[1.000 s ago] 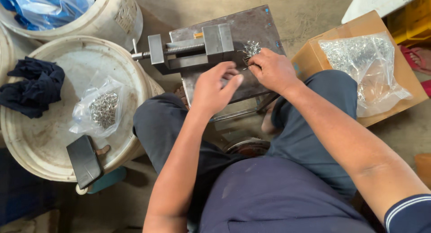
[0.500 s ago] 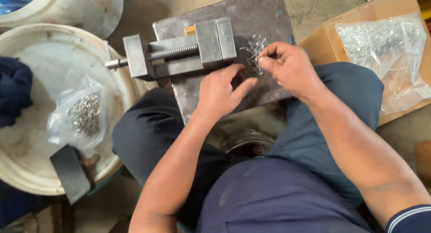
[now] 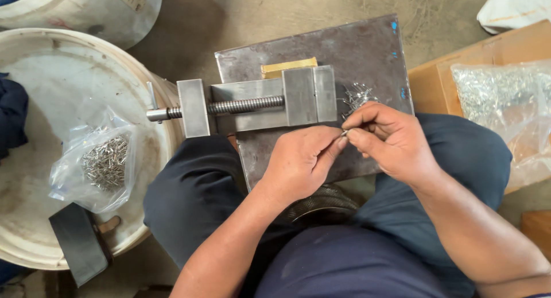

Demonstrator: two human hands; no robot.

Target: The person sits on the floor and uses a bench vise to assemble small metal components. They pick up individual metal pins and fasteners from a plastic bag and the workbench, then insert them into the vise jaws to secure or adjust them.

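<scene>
My left hand (image 3: 301, 160) and my right hand (image 3: 390, 138) meet fingertip to fingertip over the near edge of the grey steel plate (image 3: 367, 51) on my lap. Between the thumb and forefinger of each hand sits one small metal pin (image 3: 344, 133), pinched from both sides; it is too small to tell its shape further. Both hands are closed around that pin, other fingers curled in loosely.

Just beyond my right knuckles lies a loose heap of pins (image 3: 357, 96) on the plate, near but not touching the hand. Just ahead of my left hand stands the steel vise (image 3: 258, 103), its screw running out to the left, a yellowish block (image 3: 288, 67) behind its jaw.

Well left of my left hand, a clear bag of pins (image 3: 100, 163) rests on a white bucket lid (image 3: 34, 103), with a dark flat-headed tool (image 3: 77, 243) at the lid's near edge. Right of my right hand, a cardboard box (image 3: 436, 86) holds a large clear bag of metal parts (image 3: 505, 103)
</scene>
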